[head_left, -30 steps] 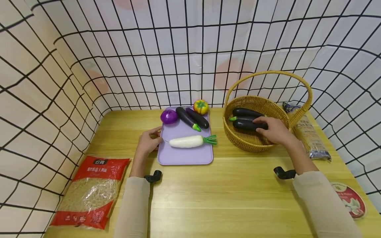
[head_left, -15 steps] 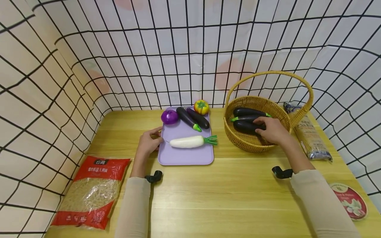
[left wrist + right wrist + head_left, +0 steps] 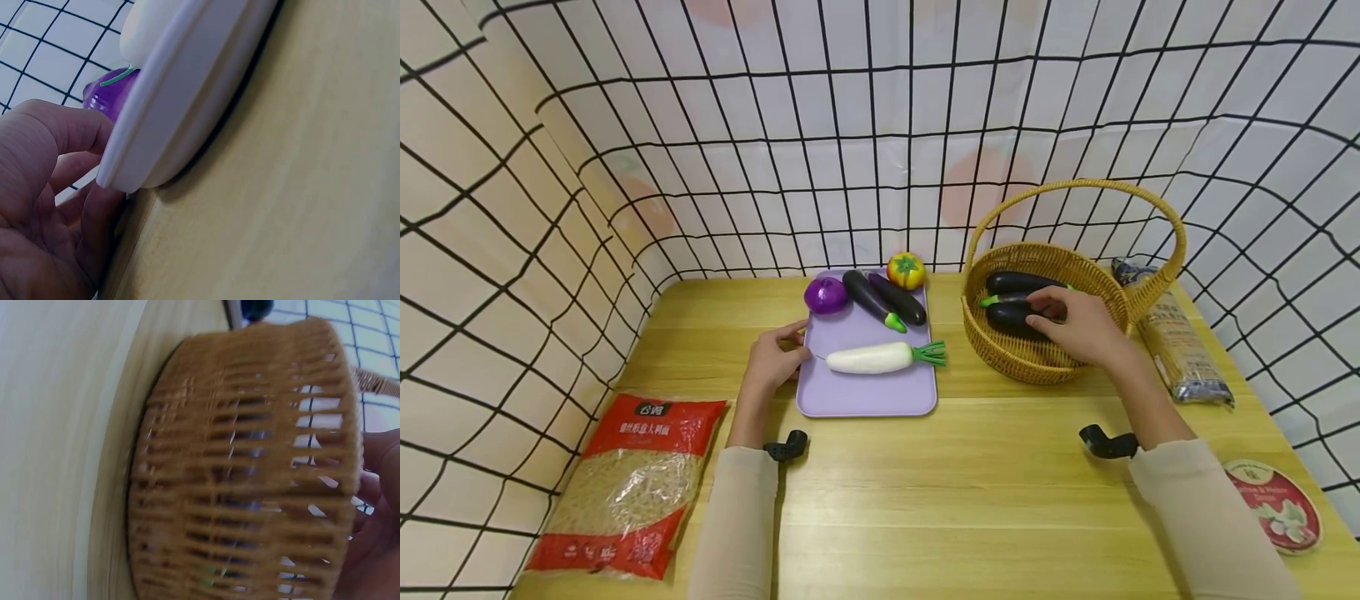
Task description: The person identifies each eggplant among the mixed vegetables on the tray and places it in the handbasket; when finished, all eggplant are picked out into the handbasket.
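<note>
At the left edge of the lilac tray (image 3: 867,398), my left hand (image 3: 772,360) grips the rim, thumb and fingers curled about it in the left wrist view. On the tray lie a white radish (image 3: 871,357) with green leaf stalks, a purple onion-like vegetable (image 3: 826,296) and two eggplants, one of them an eggplant (image 3: 872,298) with a green cap. My right hand (image 3: 1086,327) reaches into the wicker basket (image 3: 1033,369), thumb and fingers apart over the front eggplant (image 3: 1011,319) and the middle eggplant (image 3: 1006,299). A back eggplant (image 3: 1018,282) lies behind them. Its fingertips are partly hidden.
A yellow-red tomato-like vegetable (image 3: 906,271) sits at the tray's back right corner. The basket's tall handle (image 3: 1078,183) arches over it. A pasta bag (image 3: 632,483) lies front left, a noodle packet (image 3: 1183,350) right of the basket, a round red box (image 3: 1277,507) front right. Black wire grid encloses the table.
My right hand has slid slightly left along the eggplants in the basket, while they stay where they were. My left hand and the tray have not moved.
</note>
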The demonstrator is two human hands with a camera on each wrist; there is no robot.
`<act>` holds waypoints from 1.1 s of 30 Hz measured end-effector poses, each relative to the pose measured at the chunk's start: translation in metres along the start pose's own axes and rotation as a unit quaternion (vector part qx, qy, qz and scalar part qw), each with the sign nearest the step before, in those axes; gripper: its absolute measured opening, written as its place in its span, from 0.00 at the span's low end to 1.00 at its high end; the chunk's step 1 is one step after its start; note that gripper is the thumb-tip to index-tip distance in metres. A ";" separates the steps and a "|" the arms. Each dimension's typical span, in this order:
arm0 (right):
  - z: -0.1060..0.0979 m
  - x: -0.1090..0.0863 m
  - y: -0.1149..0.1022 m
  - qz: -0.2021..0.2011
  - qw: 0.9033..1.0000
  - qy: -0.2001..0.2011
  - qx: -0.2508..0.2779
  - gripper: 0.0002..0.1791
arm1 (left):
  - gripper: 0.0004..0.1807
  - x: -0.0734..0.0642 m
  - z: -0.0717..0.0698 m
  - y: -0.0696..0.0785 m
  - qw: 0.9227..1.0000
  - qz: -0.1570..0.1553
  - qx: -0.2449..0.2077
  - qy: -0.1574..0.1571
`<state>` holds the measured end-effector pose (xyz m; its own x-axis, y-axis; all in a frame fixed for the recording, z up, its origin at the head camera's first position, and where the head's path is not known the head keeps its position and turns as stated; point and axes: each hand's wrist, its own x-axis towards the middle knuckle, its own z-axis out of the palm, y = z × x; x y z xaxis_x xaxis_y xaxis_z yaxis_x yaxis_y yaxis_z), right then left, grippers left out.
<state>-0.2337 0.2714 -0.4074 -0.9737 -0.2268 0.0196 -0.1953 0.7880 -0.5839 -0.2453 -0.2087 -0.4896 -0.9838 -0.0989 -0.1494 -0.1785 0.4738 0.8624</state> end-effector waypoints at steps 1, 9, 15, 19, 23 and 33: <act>0.001 -0.001 -0.004 -0.002 1.000 0.004 0.012 0.25 | 0.34 0.000 0.000 0.000 1.000 0.000 0.000 0.001; 0.018 -0.002 -0.031 -0.017 0.995 0.035 0.091 0.24 | 0.33 -0.001 0.000 0.001 1.000 0.004 0.002 0.000; 0.038 0.007 -0.055 -0.040 0.991 0.042 0.125 0.22 | 0.33 -0.001 0.000 0.001 1.000 0.006 0.003 0.000; 0.050 0.013 -0.071 -0.056 0.988 0.041 0.138 0.21 | 0.33 0.000 0.001 0.000 1.000 0.006 0.005 0.001; 0.063 0.021 -0.083 -0.054 0.986 0.031 0.152 0.19 | 0.33 -0.001 0.002 0.001 1.000 0.003 0.002 0.002; 0.087 0.041 -0.095 -0.032 0.979 -0.002 0.204 0.23 | 0.33 -0.002 0.000 0.001 1.000 0.001 0.000 0.001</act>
<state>-0.2450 0.1371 -0.4216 -0.9606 -0.2703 0.0644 -0.1922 0.4790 -0.8565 -0.2434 -0.2081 -0.4884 -0.9841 -0.1005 -0.1464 -0.1767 0.4747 0.8622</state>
